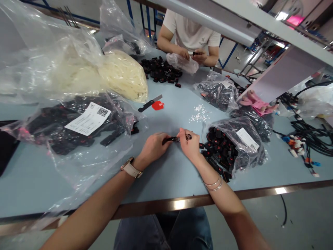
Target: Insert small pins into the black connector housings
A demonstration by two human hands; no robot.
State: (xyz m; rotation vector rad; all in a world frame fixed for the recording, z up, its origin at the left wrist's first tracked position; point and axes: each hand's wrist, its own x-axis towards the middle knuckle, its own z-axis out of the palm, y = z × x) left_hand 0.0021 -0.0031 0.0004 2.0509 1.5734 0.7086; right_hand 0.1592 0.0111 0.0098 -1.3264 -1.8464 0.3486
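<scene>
My left hand is closed around a small black plastic connector above the table's middle. Facing it, my right hand pinches a slim dark tool, its tip meeting or nearly meeting the connector. Fingers hide most of the tool, so its kind is unclear. Just right of that hand, black connectors with orange parts spill from an open clear bag. Beyond my hands lie scattered tiny white pieces, a red piece and a knife with a black handle.
At left are a labelled bag of black parts and a large bag of cream-coloured pieces. Across the table a person handles a dark part near a black pile. Cables and pink gloves lie at right.
</scene>
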